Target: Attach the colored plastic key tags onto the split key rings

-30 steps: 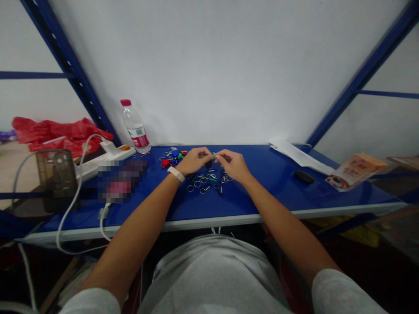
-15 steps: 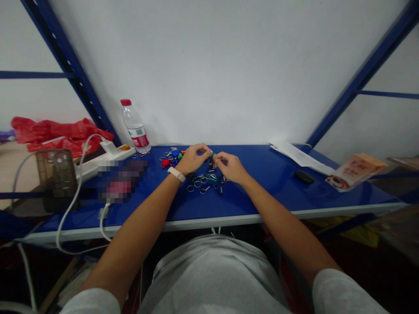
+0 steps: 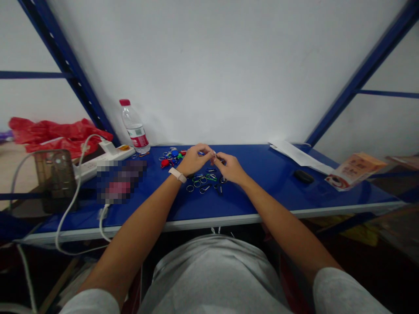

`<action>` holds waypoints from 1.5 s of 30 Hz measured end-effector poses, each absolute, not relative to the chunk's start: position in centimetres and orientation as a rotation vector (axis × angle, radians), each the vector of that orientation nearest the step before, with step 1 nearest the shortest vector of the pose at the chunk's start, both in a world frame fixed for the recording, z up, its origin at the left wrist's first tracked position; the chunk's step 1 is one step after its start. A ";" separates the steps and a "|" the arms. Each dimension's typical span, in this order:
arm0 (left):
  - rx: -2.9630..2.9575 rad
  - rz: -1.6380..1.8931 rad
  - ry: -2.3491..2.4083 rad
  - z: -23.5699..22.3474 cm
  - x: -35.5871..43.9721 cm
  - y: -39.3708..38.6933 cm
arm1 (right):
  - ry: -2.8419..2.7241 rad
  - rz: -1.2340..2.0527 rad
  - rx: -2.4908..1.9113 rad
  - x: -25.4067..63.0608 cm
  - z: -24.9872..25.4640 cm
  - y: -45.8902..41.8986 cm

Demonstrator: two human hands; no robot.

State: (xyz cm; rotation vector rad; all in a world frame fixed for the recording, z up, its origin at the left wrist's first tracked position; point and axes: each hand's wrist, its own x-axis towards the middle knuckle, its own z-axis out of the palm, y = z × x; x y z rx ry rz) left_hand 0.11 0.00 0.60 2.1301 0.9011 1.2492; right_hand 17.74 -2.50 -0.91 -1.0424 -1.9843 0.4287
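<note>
Above the blue table (image 3: 262, 187), my left hand (image 3: 195, 160) and my right hand (image 3: 230, 166) meet with fingertips pinched round a small keychain (image 3: 214, 153). A bit of its silver metal ring shows between them; my fingers cover the rest. Below my hands lies a loose group of metal rings (image 3: 190, 188), small carabiner clips (image 3: 205, 189) and a green clip (image 3: 212, 177). Left of my left hand is a second cluster, with a red round piece (image 3: 165, 163), a blue round piece (image 3: 175, 153) and several rings.
A water bottle (image 3: 136, 133) stands at the back left, near a white power strip (image 3: 94, 165) and a blurred-out phone-like object (image 3: 122, 181) on a cable. To the right are papers (image 3: 299, 159), a black oval case (image 3: 303, 176) and an orange-white box (image 3: 355, 171). A wall rises behind.
My hands have drawn closer together. The green and dark piece that hung between my fingers is now mostly covered, and a silver ring shows at my fingertips.
</note>
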 end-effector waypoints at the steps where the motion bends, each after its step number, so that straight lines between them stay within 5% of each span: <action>1: 2.113 1.266 0.915 0.6 0.1 0.0 | -1.982 0.440 -1.045 17.8 -0.8 -2.6; 12: 2.402 1.307 1.257 0.5 0.3 0.0 | -2.072 0.294 -1.146 17.9 -1.0 -2.4; 22: 2.812 0.976 1.225 -0.7 0.2 -0.2 | -2.358 -0.127 -1.438 18.0 -1.2 -2.4; 33: 2.540 1.125 1.232 -0.5 0.3 0.3 | -2.070 0.231 -1.182 18.1 -0.9 -2.4; 45: 2.828 0.765 1.385 0.0 0.0 -0.2 | -2.181 0.077 -1.293 18.3 -1.2 -2.0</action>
